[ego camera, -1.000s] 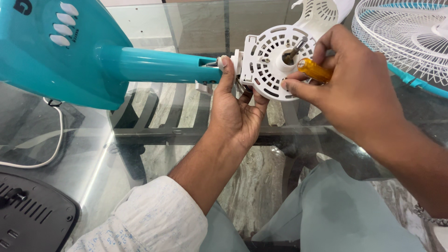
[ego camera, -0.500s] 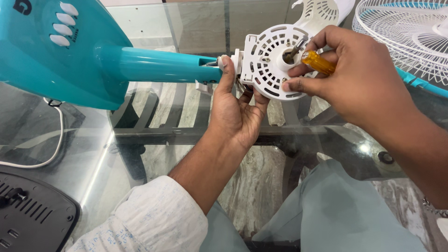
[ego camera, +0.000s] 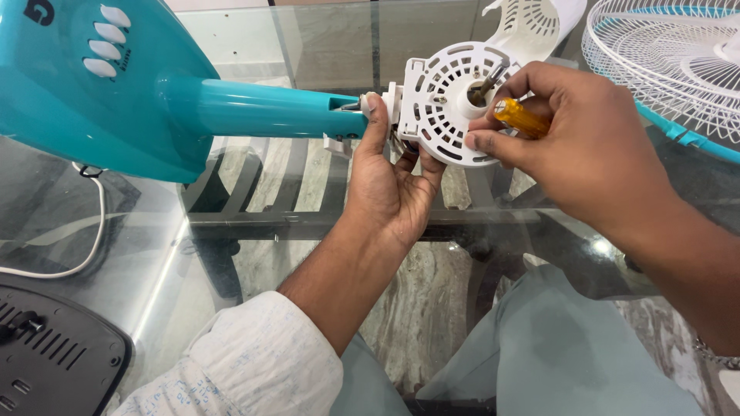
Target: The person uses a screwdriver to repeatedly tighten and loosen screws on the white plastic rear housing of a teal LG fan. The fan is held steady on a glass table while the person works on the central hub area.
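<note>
A teal fan stand (ego camera: pixel 231 108) lies on its side across a glass table, its base (ego camera: pixel 85 85) at the left. At the stem's right end sits a round white slotted motor housing (ego camera: pixel 443 108). My left hand (ego camera: pixel 389 189) cups the housing from below, thumb pressed where the stem meets it. My right hand (ego camera: pixel 578 146) grips a screwdriver with an amber handle (ego camera: pixel 523 117); its metal tip rests in the housing's centre hole.
A white wire fan guard with a teal rim (ego camera: pixel 671 69) lies at the top right. A white plastic cover (ego camera: pixel 536 27) sits behind the housing. A white cord (ego camera: pixel 85 246) and a dark grey slotted object (ego camera: pixel 54 354) are at the left on the glass table (ego camera: pixel 254 231).
My right hand has shifted a little up and to the left, turning the screwdriver at the housing's centre. The left hand and the fan stand have stayed put.
</note>
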